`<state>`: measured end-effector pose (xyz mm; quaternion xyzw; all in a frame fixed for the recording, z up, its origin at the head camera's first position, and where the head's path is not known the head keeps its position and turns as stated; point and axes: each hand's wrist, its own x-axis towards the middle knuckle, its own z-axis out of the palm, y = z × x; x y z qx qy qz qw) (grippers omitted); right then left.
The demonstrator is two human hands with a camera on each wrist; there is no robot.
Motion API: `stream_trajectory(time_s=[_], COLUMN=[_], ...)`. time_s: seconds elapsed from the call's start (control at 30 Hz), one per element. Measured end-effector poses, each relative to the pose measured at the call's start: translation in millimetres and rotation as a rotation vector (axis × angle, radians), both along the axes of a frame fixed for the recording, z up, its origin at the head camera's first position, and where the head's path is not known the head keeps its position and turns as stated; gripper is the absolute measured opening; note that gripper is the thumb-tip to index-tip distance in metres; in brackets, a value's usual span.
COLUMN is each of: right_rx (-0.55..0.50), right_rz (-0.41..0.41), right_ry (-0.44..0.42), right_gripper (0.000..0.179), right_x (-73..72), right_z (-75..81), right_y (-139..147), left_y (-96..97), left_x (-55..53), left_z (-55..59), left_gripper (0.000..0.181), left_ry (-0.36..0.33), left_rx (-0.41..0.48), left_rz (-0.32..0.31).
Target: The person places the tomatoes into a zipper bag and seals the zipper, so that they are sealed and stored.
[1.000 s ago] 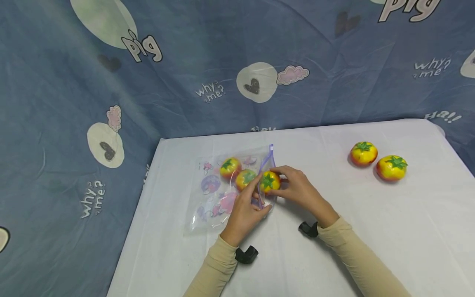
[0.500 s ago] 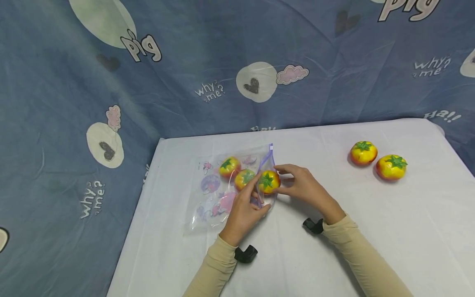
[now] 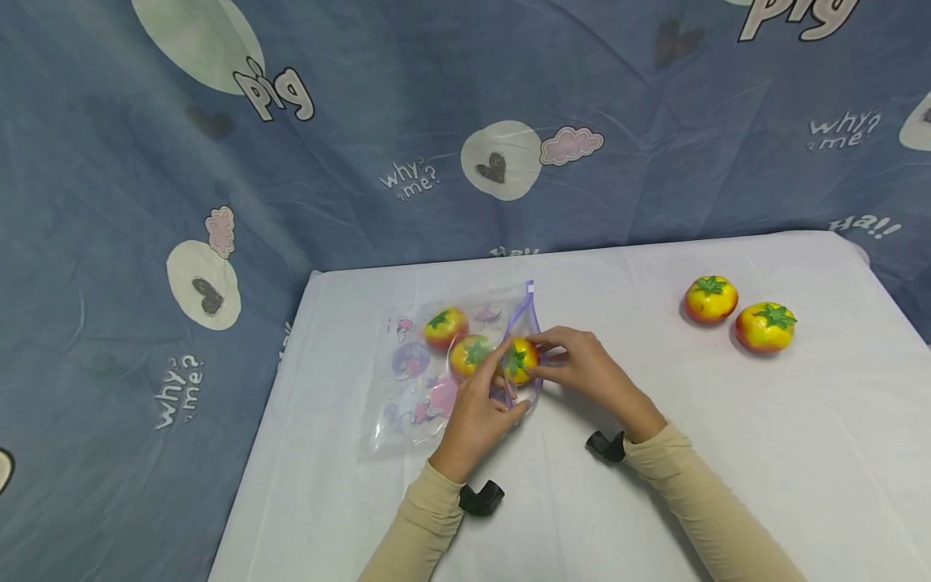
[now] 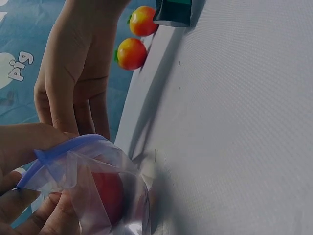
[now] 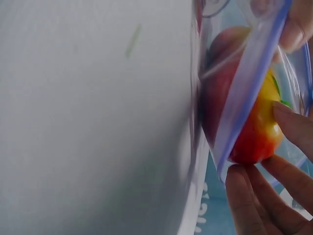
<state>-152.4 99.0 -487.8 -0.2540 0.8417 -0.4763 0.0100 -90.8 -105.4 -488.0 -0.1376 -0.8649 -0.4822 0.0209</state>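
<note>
Where right hand (image 3: 591, 373) touches, 1 fruit (image 3: 519, 360), in bag mouth (image 5: 251, 93)

place: cloth-screened tabletop set, room type unclear | printed blue cloth (image 3: 407, 89) behind | white-covered table (image 3: 822, 436)

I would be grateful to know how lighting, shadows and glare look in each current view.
Head view: bright, fairly even light, soft shadow beside the rightmost fruit, slight glare on the clear bag; left wrist view: dimmer, a long shadow across the white table; right wrist view: dim, table blurred.
</note>
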Motion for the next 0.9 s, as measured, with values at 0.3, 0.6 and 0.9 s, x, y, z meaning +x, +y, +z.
stream_trajectory(time_s=[0.3,0.6,0.9], right_rx=[0.038,0.004,-0.021], right_rz=[-0.016,-0.01,0.003], right_ry=[0.022,-0.059,-0.012], right_gripper=[0.047,0.042,0.039], right_x=[3.0,0.2,1.9], right_z=[1.4,4.0,2.0], right_y=[-9.5,-1.9,-8.0], left_y=[-0.1,0.3,1.5], left_x=[0.3,0.1,1.1], left_z=[1.0,1.4,2.2], left_gripper=[0.094,0.094,0.094], left_ry=[-0.005,-0.003,-0.002], left_rx=[0.015,0.018,0.018], left_rz=[-0.001,-0.006,-0.002])
